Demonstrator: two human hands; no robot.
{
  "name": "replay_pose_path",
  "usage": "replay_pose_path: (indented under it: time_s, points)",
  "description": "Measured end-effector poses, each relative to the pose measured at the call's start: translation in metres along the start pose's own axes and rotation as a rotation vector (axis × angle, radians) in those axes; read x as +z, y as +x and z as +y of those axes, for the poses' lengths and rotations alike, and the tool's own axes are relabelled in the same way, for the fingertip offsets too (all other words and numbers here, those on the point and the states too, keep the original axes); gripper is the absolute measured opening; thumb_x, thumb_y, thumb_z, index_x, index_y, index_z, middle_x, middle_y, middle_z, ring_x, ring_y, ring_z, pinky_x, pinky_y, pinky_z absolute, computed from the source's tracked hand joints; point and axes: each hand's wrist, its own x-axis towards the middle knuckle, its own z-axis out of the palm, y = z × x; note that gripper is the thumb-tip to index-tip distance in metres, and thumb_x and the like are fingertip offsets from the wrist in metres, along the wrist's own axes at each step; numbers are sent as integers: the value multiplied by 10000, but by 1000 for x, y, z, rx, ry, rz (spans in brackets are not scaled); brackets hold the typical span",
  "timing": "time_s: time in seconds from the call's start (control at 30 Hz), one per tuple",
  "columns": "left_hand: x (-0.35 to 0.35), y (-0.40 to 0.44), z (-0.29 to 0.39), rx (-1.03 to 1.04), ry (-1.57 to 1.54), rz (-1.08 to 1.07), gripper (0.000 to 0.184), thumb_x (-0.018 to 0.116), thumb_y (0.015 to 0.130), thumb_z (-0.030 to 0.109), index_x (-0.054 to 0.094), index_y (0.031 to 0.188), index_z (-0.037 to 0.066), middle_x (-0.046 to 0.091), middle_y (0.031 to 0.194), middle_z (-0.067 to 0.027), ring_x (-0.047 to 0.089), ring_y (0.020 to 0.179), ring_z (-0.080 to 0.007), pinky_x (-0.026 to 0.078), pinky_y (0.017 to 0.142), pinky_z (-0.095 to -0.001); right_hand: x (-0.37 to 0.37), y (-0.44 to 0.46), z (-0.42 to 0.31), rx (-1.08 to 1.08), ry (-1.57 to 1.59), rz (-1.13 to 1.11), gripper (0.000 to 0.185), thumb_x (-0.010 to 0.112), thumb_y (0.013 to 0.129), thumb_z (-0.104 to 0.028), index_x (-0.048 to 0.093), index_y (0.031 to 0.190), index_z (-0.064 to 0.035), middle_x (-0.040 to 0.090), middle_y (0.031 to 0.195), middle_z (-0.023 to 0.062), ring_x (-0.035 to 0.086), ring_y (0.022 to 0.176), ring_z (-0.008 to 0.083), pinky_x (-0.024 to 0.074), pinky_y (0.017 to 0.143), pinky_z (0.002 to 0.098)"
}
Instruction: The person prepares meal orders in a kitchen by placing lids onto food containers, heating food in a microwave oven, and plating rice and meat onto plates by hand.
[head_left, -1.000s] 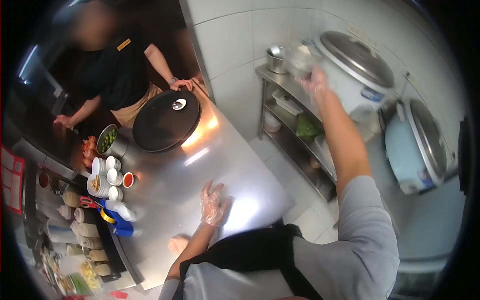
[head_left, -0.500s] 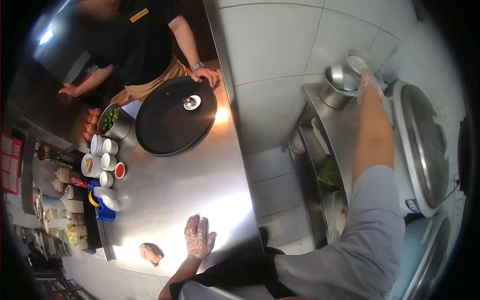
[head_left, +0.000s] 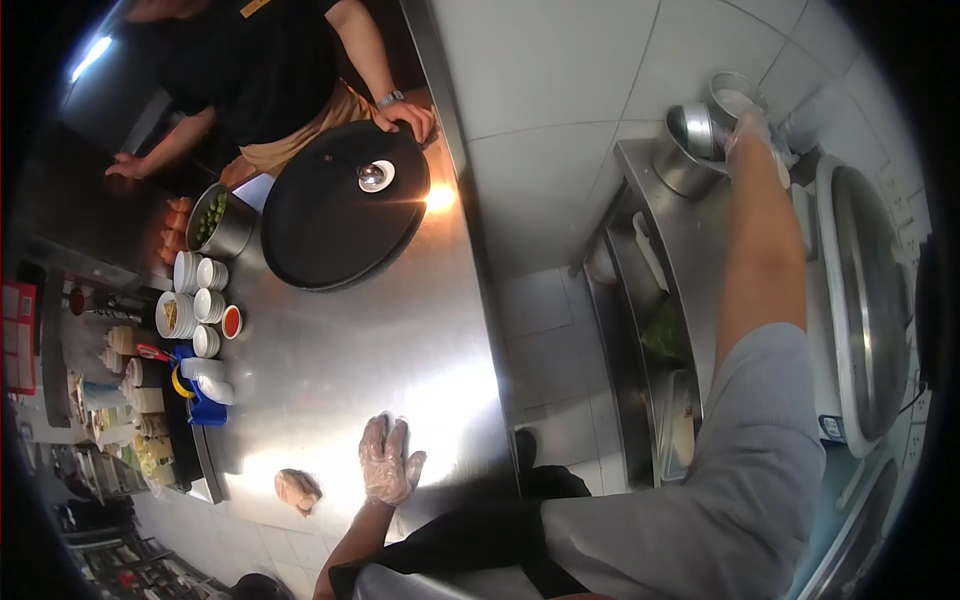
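Observation:
My left hand [head_left: 388,468], in a clear plastic glove, lies flat on the steel counter [head_left: 350,370] with its fingers apart, holding nothing. To its left is a crumpled, light-brown lump [head_left: 297,490] that I cannot identify. My right arm stretches out to the side shelf, where my gloved right hand [head_left: 750,132] reaches to a round metal container [head_left: 738,90] with something pale inside. Its fingers are blurred and partly hidden, so any grip is unclear. Beside it stands a steel pot [head_left: 685,170] with a smaller metal cup [head_left: 690,130] at its top.
Across the counter, a person's hand [head_left: 408,118] rests at the edge of a black round tray [head_left: 330,220] bearing a small white dish with a spoon [head_left: 373,176]. Left are a pot of green fruit [head_left: 215,225], stacked white bowls [head_left: 188,272] and red sauce [head_left: 232,322]. A large lidded cooker [head_left: 850,300] stands right.
The view has shifted slightly, so the counter items appear a little further left and up. My right hand stays by the metal container, and my left hand stays flat on the counter.

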Motion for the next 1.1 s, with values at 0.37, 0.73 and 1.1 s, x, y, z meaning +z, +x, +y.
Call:
replay_pose_path:
  time_s: [0.37,0.73,1.1]
  points:
    - [-4,0,-1,6,3,6,609,702,761,306,481,1274,62,408,1319,-230,431,1170,-441,375,935,-540,10,2,4,44,-373,-117,374,577,816,-339,673,1094,-109,613,1208,131,582,1135,300,492,907,439]
    - [-2,-3,-4,-24,-22,16,638,738,727,298,494,1261,50,418,1319,-242,424,1192,-429,376,931,-528,45,46,23,-721,-297,362,204,624,750,-260,691,866,-107,682,888,88,654,789,306,529,749,386]
    - [-3,-2,-6,-11,-12,29,582,687,775,254,495,1278,32,424,1324,-251,451,1164,-426,378,941,-511,-7,-58,-37,-191,-744,-388,258,594,799,-271,659,1008,-133,649,1030,72,639,891,294,518,797,374]
